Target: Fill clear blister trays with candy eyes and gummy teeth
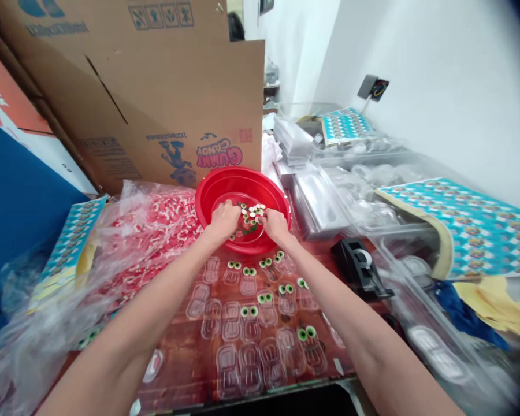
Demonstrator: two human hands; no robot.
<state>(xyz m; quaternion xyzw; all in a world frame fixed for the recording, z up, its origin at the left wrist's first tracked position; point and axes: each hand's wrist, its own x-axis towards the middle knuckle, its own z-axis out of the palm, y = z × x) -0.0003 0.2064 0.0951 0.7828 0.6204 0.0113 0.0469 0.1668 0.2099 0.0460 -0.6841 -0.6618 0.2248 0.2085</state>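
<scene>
Both my hands are inside a red plastic basin [208, 186] that holds a small pile of eyeball gummies [252, 214], white with green irises. My left hand [226, 218] is at the left of the pile, its fingers curled down and their tips mostly hidden. On the right, my right hand [274, 224] has thumb and fingers closed at the pile's edge, against a white-backed eyeball gummy [259, 219]. Below the basin, rows of clear plastic molded trays [231, 321] lie on the table. Several carry a pair of green eyeball gummies [249, 312] at the top; others hold none.
A clear bag of red and white gummies [156, 231] lies to the left. Cardboard boxes [164, 98] stand behind. At right are a black tape dispenser [359, 268], stacked clear packaging [318, 199], plastic bins [394, 248] and blue printed sheets [472, 225].
</scene>
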